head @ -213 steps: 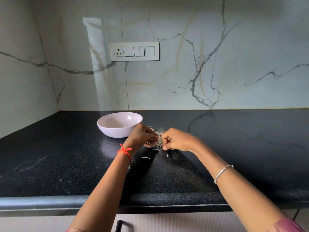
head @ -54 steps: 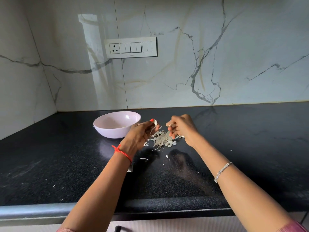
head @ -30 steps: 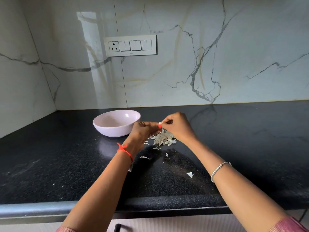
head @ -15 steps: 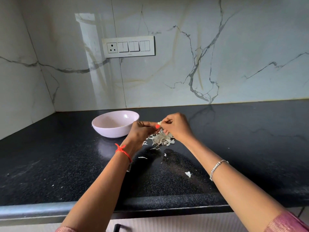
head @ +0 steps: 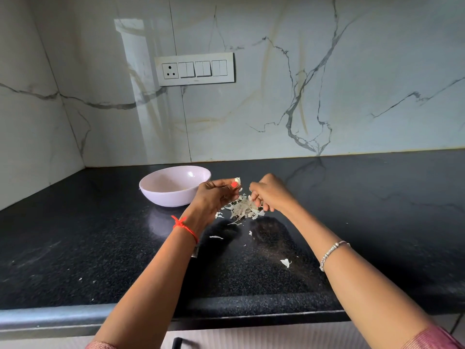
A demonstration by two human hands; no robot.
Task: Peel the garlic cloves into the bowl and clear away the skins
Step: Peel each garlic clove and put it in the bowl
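My left hand (head: 216,195) pinches a small white garlic clove (head: 237,181) between thumb and fingertips, just right of the pale pink bowl (head: 161,197). A short gap separates it from my right hand (head: 270,195), whose fingers are curled; a bit of skin seems to sit at its fingertips. Below and between both hands lies a heap of papery garlic skins (head: 242,210) on the black counter. What the bowl holds is hard to make out.
Loose skin scraps lie nearer me on the black counter (head: 377,222), one scrap (head: 285,262) by my right forearm and one scrap (head: 216,237) by my left wrist. Marble walls close the back and left. The counter's front edge (head: 75,316) runs below my arms.
My hands were joined on the clove half a second ago; now they have drawn apart, the left keeping the clove and the right dropping toward the skin heap.
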